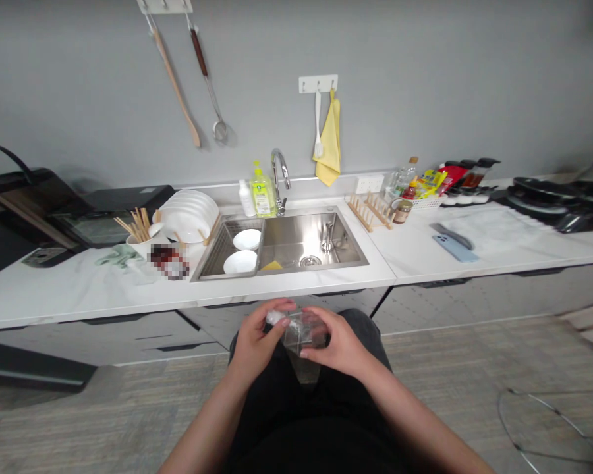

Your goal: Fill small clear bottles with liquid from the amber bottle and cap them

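Note:
A clear, see-through bottle [299, 331] with a white top lies sideways between my hands, held low in front of the counter. Around its body, at the right end, my right hand [337, 341] is closed with the fingers above and the thumb below. My left hand [261, 334] grips the end with the white cap [275, 317], its thumb lying against the bottle's shoulder. I cannot make out whether anything is inside the bottle. Directly beyond my hands is the sink [296, 230], with two white bowls [240, 262] in its left rack.
A faucet [279, 178], a green soap bottle [261, 192] and a white bottle [246, 198] stand behind the sink. White plates [190, 214] are racked left. Rightward are a wooden rack [370, 212], a jar [402, 210] and a blue phone [454, 248]. The counter's front edge [296, 287] lies just ahead.

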Demonstrator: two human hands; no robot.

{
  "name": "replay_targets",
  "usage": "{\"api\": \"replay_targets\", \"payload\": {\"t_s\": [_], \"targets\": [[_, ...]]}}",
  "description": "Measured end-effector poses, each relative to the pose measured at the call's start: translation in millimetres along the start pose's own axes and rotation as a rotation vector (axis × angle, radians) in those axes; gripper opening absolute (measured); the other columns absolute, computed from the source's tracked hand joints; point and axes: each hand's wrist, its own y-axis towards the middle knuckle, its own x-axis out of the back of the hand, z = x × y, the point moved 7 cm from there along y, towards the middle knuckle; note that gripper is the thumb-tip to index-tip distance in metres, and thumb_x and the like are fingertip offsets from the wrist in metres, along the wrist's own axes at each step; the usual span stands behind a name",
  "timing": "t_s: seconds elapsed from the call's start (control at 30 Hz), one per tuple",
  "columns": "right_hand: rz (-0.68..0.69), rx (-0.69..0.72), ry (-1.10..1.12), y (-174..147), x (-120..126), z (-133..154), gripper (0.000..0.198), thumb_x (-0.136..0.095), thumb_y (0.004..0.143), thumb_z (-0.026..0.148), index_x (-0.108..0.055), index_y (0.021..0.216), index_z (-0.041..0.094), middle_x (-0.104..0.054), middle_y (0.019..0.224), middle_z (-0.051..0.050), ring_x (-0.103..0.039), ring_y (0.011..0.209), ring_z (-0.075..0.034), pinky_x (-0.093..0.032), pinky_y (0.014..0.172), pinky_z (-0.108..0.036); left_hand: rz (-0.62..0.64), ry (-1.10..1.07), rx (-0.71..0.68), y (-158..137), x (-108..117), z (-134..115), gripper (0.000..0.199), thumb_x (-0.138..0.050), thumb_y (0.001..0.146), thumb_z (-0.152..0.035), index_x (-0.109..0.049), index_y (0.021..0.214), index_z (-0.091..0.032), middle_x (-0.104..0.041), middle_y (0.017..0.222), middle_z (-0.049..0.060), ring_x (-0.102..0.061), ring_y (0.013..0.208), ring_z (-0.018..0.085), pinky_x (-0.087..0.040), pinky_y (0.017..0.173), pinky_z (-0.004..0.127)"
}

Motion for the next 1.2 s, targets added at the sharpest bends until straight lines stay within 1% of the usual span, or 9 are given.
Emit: {"api": "replay_targets", "payload": {"t_s": [0.07, 0.17, 0.27, 0.4, 0.7, 0.8, 0.93, 1.07, 1.2], "targets": [[-0.029, -0.013, -0.029, -0.6, 1.7, -5.0, 0.084, -0.101, 0.074, 0.027, -0.071, 0.153, 0.028, -0.079, 0.146, -0.014, -0.084, 0.116, -0.033, -0.075, 0.092, -0.046, -0.024, 0.232, -0.022, 2.2, 11.6, -8.2, 0.041, -0.074, 0.108, -0.048, -0.077, 0.143, -0.026, -0.089, 0.127, 0.011, -0.084, 0.12, 0.031, -0.062, 0.11, 0.044], [-0.061, -0.021, -0.085, -0.3, 4.2, -8.1, 0.083, -0.1, 0.076, 0.026, -0.071, 0.153, 0.028, -0.078, 0.148, -0.014, -0.082, 0.122, -0.034, -0.075, 0.093, -0.047, -0.075, 0.51, -0.001, 6.6, 28.5, -18.8, 0.036, -0.072, 0.107, -0.054, -0.081, 0.125, -0.024, -0.087, 0.1, 0.009, -0.081, 0.088, 0.028, -0.059, 0.086, 0.038], [-0.057, -0.02, -0.153, 0.7, 4.9, -5.3, 0.082, -0.099, 0.076, 0.024, -0.071, 0.153, 0.029, -0.078, 0.147, -0.013, -0.081, 0.126, -0.034, -0.075, 0.096, -0.048, -0.007, 0.435, 0.067, 10.5, 30.0, -15.9, 0.039, -0.058, 0.115, -0.057, -0.077, 0.112, -0.024, -0.075, 0.081, 0.002, -0.069, 0.071, 0.022, -0.049, 0.071, 0.033], [-0.054, -0.025, -0.222, 0.8, 6.6, -0.9, 0.082, -0.099, 0.075, 0.023, -0.072, 0.152, 0.029, -0.079, 0.147, -0.013, -0.081, 0.127, -0.035, -0.073, 0.099, -0.049, 0.045, 0.307, 0.106, 12.7, 25.4, -6.0, 0.038, -0.056, 0.115, -0.057, -0.075, 0.117, -0.024, -0.066, 0.079, -0.002, -0.063, 0.072, 0.019, -0.045, 0.071, 0.031], [-0.07, -0.036, -0.304, 2.3, 13.7, -9.4, 0.081, -0.1, 0.077, 0.026, -0.071, 0.153, 0.028, -0.079, 0.148, -0.013, -0.079, 0.131, -0.036, -0.068, 0.111, -0.055, 0.021, 0.333, 0.173, 11.0, 25.4, 1.0, 0.037, -0.062, 0.11, -0.057, -0.077, 0.115, -0.023, -0.062, 0.07, -0.003, -0.057, 0.065, 0.019, -0.04, 0.066, 0.032], [-0.044, -0.004, -0.347, 3.5, 12.2, -4.8, 0.083, -0.1, 0.078, 0.025, -0.07, 0.155, 0.028, -0.078, 0.149, -0.013, -0.078, 0.134, -0.037, -0.064, 0.118, -0.059, 0.061, 0.322, 0.174, 9.0, 21.2, 2.3, 0.037, -0.064, 0.109, -0.057, -0.078, 0.116, -0.024, -0.065, 0.072, -0.002, -0.06, 0.066, 0.02, -0.042, 0.067, 0.031], [-0.007, 0.029, -0.408, 3.6, 9.2, 3.9, 0.082, -0.098, 0.079, 0.022, -0.071, 0.156, 0.029, -0.078, 0.149, -0.013, -0.077, 0.136, -0.038, -0.061, 0.121, -0.06, 0.001, 0.382, 0.203, 8.1, 24.5, 4.9, 0.036, -0.067, 0.107, -0.058, -0.079, 0.103, -0.024, -0.063, 0.067, -0.002, -0.059, 0.063, 0.02, -0.04, 0.065, 0.032], [0.023, 0.042, -0.42, 2.7, 6.2, 3.2, 0.084, -0.097, 0.079, 0.021, -0.07, 0.158, 0.029, -0.077, 0.149, -0.013, -0.076, 0.136, -0.037, -0.061, 0.12, -0.058, 0.088, 0.324, 0.224, 7.4, 17.4, 10.9, 0.034, -0.065, 0.107, -0.055, -0.079, 0.111, -0.024, -0.072, 0.077, 0.0, -0.066, 0.071, 0.022, -0.045, 0.069, 0.032], [0.01, 0.037, -0.416, 2.5, 6.7, -7.5, 0.084, -0.098, 0.079, 0.021, -0.07, 0.157, 0.029, -0.077, 0.151, -0.013, -0.076, 0.138, -0.038, -0.06, 0.122, -0.06, 0.087, 0.342, 0.269, 2.5, 21.7, 21.8, 0.037, -0.063, 0.107, -0.056, -0.077, 0.116, -0.023, -0.073, 0.078, 0.001, -0.067, 0.072, 0.023, -0.046, 0.071, 0.033]]}}
